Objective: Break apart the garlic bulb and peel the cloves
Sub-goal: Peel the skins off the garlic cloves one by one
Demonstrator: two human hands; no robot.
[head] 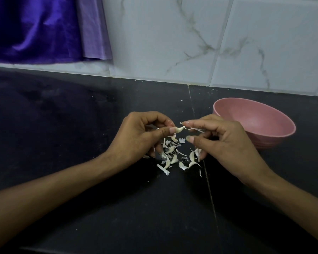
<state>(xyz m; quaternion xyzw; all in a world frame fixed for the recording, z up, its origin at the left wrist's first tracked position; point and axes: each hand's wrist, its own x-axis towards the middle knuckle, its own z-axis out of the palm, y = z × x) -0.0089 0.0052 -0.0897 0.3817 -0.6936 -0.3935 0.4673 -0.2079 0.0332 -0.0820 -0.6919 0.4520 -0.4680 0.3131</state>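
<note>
Nearest to us our two forearms reach in from the lower corners over the dark counter [66,136], which has a thin seam running across it. Our left hand [136,138] pinches a pale garlic clove [179,129] between thumb and forefinger, holding it above the counter, with the other fingers curled below. Our right hand [222,142] meets it from the other side; its forefinger and middle finger nip a thin strip of papery skin [197,129] that trails from the clove's tip, while the thumb sticks out just below, apart from it. Directly under both hands lies a loose heap of cloves and torn skins [174,156], scattered on the counter on both sides of the seam. Whether these cloves are peeled we cannot tell. Just beyond our right hand stands a pink bowl [264,123] on the counter; what shows of its inside looks bare. Behind it rises a white marbled tile wall [173,39], and purple cloth [35,28] hangs at the far left.
</note>
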